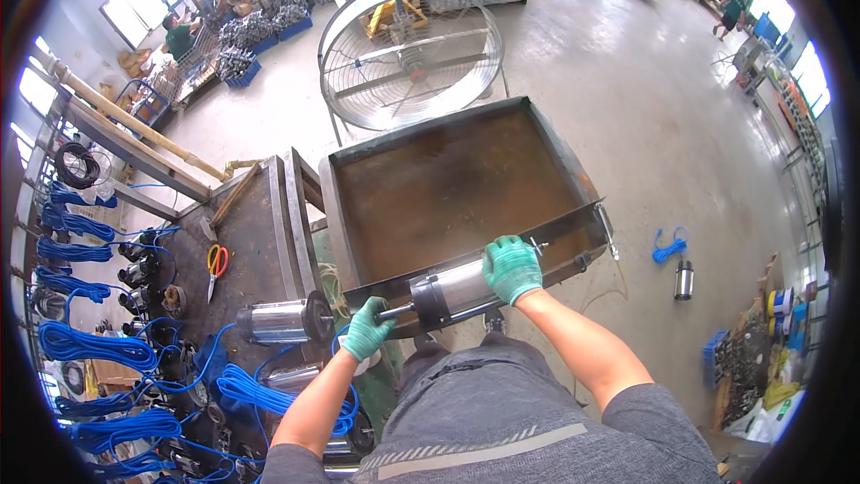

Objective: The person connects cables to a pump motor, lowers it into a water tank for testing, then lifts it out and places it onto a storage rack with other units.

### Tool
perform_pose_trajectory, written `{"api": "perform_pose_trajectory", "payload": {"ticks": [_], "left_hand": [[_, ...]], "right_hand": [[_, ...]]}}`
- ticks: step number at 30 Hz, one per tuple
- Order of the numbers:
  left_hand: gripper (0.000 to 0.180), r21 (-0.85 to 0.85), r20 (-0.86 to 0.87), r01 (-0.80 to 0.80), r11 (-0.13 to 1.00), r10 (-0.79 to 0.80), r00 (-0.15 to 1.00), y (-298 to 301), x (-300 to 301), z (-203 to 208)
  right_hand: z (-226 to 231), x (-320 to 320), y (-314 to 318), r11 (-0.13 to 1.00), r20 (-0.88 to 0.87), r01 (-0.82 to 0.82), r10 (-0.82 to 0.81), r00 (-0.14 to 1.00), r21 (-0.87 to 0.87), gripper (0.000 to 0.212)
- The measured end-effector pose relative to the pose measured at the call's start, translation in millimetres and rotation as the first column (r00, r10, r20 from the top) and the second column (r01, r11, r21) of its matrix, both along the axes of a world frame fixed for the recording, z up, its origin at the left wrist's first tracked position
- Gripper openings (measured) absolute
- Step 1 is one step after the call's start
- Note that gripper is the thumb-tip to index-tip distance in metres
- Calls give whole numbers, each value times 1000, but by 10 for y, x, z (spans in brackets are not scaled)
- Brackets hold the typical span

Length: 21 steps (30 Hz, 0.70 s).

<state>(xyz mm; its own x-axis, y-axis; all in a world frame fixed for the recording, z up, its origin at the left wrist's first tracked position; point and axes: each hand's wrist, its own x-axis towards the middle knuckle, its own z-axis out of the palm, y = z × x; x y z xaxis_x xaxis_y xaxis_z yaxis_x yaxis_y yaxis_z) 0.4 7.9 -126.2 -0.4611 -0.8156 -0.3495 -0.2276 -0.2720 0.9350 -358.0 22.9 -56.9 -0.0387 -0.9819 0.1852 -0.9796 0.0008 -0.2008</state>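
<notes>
A shiny steel submersible pump [452,285] with a black end lies sideways along the near edge of a square metal tank [338,215] of brownish water. My right hand [512,269], in a green glove, is closed over the top of its steel body. In a matching glove, my left hand [367,330] is wrapped round the rod [396,311] that sticks out of the pump's black end. A small metal fitting [537,246] shows just beyond my right fingers. Left of my left hand, another steel pump [278,321] rests on the workbench [255,242].
Orange-handled scissors [217,262] and a hammer [228,202] lie on the bench. Bundled blue cables [94,345] and several pumps crowd the left. A large round fan [410,54] stands behind the tank. One pump [683,280] with blue cable is on the floor at right.
</notes>
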Motion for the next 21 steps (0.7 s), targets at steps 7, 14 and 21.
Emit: {"api": "perform_pose_trajectory", "payload": {"ticks": [7,14,21], "left_hand": [[25,-52,583,504,862,-384,716,-374,30,202],[21,-293,880,573,766,-19,475,-162,-186,357],[49,275,151,79,958,-124,981,-175,-61,349]], "right_hand": [[-19,-12,7,999,-15,4,-5,1000,-35,20],[-31,-36,6,1000,-14,5,-5,1000,-25,19],[-45,-39,4,999,-9,9,-9,1000,-35,19]]}}
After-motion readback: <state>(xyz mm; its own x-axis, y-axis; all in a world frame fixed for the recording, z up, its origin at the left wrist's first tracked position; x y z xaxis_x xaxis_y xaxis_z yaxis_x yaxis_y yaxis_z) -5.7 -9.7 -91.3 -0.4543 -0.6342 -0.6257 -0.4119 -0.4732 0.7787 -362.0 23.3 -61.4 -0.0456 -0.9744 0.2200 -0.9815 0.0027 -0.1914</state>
